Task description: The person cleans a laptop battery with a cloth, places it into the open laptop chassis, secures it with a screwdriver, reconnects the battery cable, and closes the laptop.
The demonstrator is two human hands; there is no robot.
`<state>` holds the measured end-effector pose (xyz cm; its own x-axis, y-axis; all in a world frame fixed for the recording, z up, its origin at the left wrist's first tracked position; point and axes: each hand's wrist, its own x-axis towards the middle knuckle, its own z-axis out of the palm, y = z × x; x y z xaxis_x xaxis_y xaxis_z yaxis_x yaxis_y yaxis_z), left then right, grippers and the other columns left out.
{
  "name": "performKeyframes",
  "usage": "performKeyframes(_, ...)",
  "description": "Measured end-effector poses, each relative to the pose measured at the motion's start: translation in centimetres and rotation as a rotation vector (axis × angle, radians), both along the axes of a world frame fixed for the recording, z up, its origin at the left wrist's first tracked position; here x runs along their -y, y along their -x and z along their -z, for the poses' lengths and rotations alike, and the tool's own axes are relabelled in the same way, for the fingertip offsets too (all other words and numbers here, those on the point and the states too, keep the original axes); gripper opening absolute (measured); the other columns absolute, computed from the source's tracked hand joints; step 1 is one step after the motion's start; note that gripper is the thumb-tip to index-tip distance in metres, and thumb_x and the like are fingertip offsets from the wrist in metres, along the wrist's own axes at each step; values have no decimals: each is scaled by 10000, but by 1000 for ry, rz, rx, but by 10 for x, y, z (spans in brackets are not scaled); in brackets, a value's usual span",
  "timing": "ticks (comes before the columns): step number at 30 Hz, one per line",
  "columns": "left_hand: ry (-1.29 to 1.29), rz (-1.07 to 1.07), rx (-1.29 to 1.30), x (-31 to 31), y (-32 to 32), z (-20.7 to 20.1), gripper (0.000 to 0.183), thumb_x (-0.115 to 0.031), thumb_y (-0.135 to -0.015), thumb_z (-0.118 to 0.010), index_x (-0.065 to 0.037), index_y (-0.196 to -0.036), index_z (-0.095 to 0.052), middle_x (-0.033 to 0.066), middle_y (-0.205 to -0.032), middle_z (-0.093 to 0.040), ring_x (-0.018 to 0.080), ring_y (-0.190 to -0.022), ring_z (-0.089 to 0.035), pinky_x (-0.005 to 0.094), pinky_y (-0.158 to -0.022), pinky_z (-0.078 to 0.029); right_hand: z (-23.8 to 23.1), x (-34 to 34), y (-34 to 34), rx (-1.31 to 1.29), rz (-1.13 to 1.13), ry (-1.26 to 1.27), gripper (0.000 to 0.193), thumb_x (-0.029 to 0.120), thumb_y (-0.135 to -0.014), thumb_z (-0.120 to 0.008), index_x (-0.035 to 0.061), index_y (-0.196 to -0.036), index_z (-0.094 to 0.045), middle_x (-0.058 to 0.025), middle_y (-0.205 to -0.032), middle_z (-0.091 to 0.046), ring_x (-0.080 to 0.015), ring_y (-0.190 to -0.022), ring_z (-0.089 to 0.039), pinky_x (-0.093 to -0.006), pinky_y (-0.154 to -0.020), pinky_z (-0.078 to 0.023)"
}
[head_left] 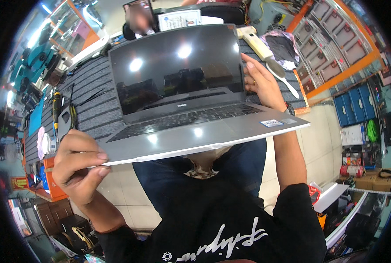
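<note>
An open grey laptop [230, 125] is tilted over the table's near edge, its front rim jutting out above my lap. Its dark screen [178, 74] is raised and reflects the ceiling lights; nothing lit shows on it. With thumb and fingers, my left hand [79, 164] pinches the front left corner of the base. My right hand [265, 85] is at the right side, its curled fingers against the screen's edge near the hinge. Part of that hand's grip is hidden behind the laptop, and the right forearm passes under the base.
A striped dark mat [88, 107] covers the table. A yellow-black screwdriver [56, 109] lies to the left. Beyond the screen's right edge are a brush [283, 76] and a pale bottle [257, 46]. An orange-framed display case [327, 48] stands at right. A person [138, 22] is across the table.
</note>
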<state>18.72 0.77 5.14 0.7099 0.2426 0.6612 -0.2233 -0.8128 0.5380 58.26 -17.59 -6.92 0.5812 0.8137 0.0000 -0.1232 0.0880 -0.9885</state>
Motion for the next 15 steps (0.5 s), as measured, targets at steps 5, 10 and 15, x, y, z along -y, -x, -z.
performKeyframes(5,42,61,55,-11,-2,1,301,-227,-720,-862,-14,-901,-750,112,-842,-677,226,-754,-616,345,-659,-467,6,0,-7,39,-34,-26,509,236,-1097,-543,118,-1583,-448,70,-874,-529,-25,-725,-442,-195,-658,-395)
performKeyframes(10,289,235,228,-28,-11,31,396,-383,-849,-771,8,-906,-755,152,-873,-694,254,-796,-659,364,-697,-519,2,-5,4,74,-18,0,516,200,-1093,-547,114,-1589,-436,42,-909,-602,-34,-752,-513,-193,-667,-411)
performKeyframes(15,401,403,150,-31,-36,21,429,-344,-879,-653,66,-914,-773,220,-907,-728,301,-816,-704,383,-742,-566,2,-7,2,84,68,60,498,147,-1072,-556,93,-1561,-477,74,-880,-600,-9,-662,-422,-186,-598,-334)
